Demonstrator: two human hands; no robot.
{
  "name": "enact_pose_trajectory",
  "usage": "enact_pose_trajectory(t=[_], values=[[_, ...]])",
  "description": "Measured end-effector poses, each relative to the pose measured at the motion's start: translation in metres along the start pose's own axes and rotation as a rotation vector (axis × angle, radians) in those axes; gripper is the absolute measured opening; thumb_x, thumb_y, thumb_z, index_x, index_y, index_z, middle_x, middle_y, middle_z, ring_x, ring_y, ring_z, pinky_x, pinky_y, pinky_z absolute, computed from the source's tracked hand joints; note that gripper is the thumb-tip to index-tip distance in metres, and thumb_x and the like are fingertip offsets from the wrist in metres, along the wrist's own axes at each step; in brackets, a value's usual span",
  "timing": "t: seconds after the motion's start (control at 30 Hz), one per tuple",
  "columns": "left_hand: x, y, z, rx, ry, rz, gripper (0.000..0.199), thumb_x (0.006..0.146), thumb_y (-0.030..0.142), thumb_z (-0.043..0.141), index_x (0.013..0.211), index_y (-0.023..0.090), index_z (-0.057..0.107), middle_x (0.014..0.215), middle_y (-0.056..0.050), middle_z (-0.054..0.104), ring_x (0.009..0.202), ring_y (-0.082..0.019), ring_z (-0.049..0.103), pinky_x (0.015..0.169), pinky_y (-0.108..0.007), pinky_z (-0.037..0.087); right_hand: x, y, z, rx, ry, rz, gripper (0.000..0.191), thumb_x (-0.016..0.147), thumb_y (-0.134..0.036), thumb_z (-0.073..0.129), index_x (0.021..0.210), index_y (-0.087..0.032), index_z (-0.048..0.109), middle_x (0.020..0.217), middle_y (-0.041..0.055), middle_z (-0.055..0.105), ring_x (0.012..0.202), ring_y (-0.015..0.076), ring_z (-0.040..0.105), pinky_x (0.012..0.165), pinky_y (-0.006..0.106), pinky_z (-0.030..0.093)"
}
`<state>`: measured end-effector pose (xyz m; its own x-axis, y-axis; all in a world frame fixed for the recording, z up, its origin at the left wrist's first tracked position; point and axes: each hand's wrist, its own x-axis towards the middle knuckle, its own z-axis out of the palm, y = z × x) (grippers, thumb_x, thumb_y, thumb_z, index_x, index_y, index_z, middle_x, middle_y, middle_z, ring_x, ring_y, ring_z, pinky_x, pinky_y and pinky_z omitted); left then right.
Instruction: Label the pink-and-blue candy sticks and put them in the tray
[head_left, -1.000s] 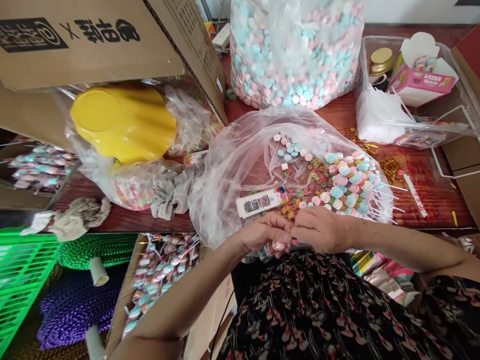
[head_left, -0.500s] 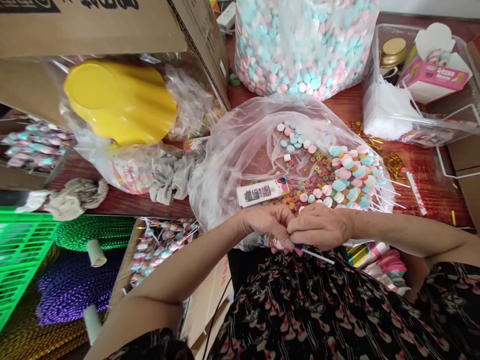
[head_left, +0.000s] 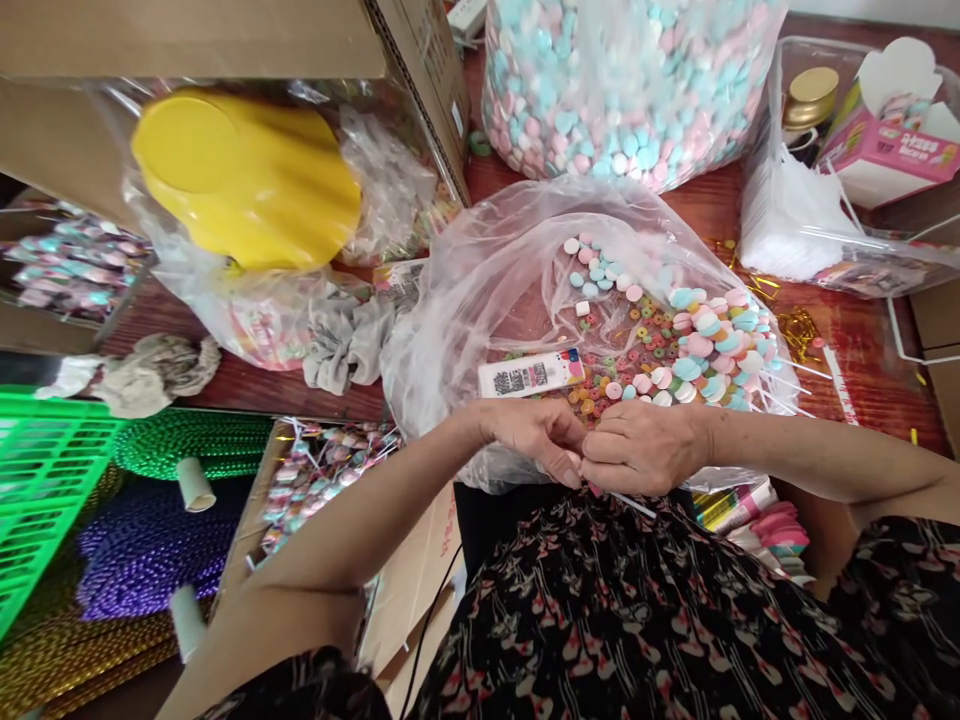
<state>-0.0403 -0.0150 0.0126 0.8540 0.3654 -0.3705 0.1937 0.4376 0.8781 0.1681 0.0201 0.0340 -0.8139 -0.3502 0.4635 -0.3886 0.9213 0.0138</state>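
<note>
The person's L hand [head_left: 536,440] and R hand [head_left: 645,447] are up at the worktop's [head_left: 862,370] near edge, fingers closed tight in a pinch, both on a thin white lollipop stick [head_left: 632,504] that pokes out below them toward the lap. Whatever's at its top end is hidden by the fingers. Just past the hands, a clear plastic bag [head_left: 480,290] lies open w/ pastel candy-disc lollipops [head_left: 712,345], tiny coloured candy rings [head_left: 622,365] and a printed packet [head_left: 530,374]. Big bag of pink-and-blue candy discs [head_left: 622,80] sits at the far edge.
</note>
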Motion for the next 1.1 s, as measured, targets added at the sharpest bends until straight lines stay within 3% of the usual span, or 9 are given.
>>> enact_pose_trajectory(t=[0.1,0.27,0.37,0.43,0.5,0.6,0.77,0.97,1.1], values=[[-0.016,0.017,-0.003,0.418,0.213,0.013,0.024,0.068,0.041,0.080,0.059,0.021,0.072,0.050,0.000,0.059,0.047,-0.015,0.052,0.048,-0.026,0.041,0.001,0.002,-0.001,-0.031,-0.190,0.035,0.016,0.094,-0.012,0.046,0.090,-0.011,0.061,0.069,0.0023,0.055,0.057,0.0126,0.048,0.051,0.029,0.031],[-0.022,0.039,0.048,1.116,1.131,0.171,0.016,0.084,0.033,0.066,0.082,0.018,0.073,0.086,-0.011,0.067,0.085,-0.026,0.060,0.081,-0.040,0.046,-0.001,0.041,0.014,-0.020,-0.267,0.583,0.020,0.087,-0.011,0.046,0.086,-0.013,0.066,0.075,0.0051,0.065,0.055,0.0117,0.044,0.050,0.026,0.027],[-0.006,0.020,0.067,1.185,1.013,0.274,0.020,0.084,0.038,0.066,0.092,0.020,0.073,0.096,-0.013,0.067,0.094,-0.030,0.059,0.085,-0.047,0.045,0.007,0.062,0.010,0.190,0.038,0.879,0.020,0.083,-0.011,0.051,0.072,-0.014,0.067,0.069,0.0025,0.065,0.061,0.0110,0.051,0.058,0.024,0.037],[0.004,0.002,0.057,0.937,0.984,0.301,0.023,0.085,0.041,0.066,0.093,0.020,0.073,0.093,-0.012,0.068,0.089,-0.027,0.060,0.083,-0.044,0.048,0.017,0.061,0.003,0.462,0.258,0.955,0.019,0.083,-0.012,0.054,0.071,-0.015,0.069,0.069,0.0001,0.066,0.065,0.0107,0.057,0.065,0.023,0.042],[0.007,-0.011,0.037,0.538,1.100,0.388,0.031,0.085,0.048,0.065,0.095,0.019,0.073,0.089,-0.010,0.069,0.085,-0.025,0.062,0.080,-0.041,0.050,0.026,0.049,-0.002,0.772,0.340,0.987,0.017,0.082,-0.014,0.057,0.073,-0.016,0.071,0.069,-0.0024,0.068,0.065,0.0100,0.059,0.064,0.022,0.044],[0.003,-0.018,0.016,0.020,1.149,0.546,0.049,0.089,0.059,0.055,0.116,0.020,0.068,0.111,-0.012,0.069,0.103,-0.027,0.064,0.085,-0.039,0.052,0.029,0.031,0.006,1.011,0.241,1.008,0.016,0.079,-0.009,0.059,0.071,-0.015,0.072,0.065,-0.0040,0.067,0.062,0.0092,0.058,0.061,0.020,0.043],[-0.008,-0.037,0.029,-0.117,1.148,0.532,0.077,0.077,0.052,0.074,0.146,0.032,0.045,0.145,-0.011,0.053,0.128,-0.027,0.055,0.101,-0.039,0.048,0.025,0.028,0.039,0.637,0.215,0.989,0.017,0.078,-0.007,0.060,0.065,-0.016,0.067,0.062,-0.0031,0.064,0.060,0.0083,0.056,0.059,0.019,0.040],[-0.068,-0.054,0.038,-0.238,0.877,0.186,0.064,0.061,0.052,0.086,0.118,0.026,0.074,0.093,-0.010,0.075,0.084,-0.029,0.069,0.073,-0.037,0.056,0.064,0.014,0.052,0.210,-0.065,0.524,0.026,0.097,-0.030,0.049,0.083,-0.016,0.065,0.085,0.0052,0.068,0.071,0.0129,0.060,0.052,0.023,0.036],[-0.130,-0.069,0.045,-0.008,1.021,-0.088,0.044,0.048,0.044,0.091,0.089,0.029,0.082,0.080,-0.007,0.076,0.071,-0.028,0.067,0.064,-0.038,0.055,0.081,0.009,0.045,0.126,-0.240,0.427,0.025,0.100,-0.026,0.040,0.103,-0.019,0.063,0.089,0.0068,0.068,0.065,0.0143,0.058,0.049,0.025,0.035]])
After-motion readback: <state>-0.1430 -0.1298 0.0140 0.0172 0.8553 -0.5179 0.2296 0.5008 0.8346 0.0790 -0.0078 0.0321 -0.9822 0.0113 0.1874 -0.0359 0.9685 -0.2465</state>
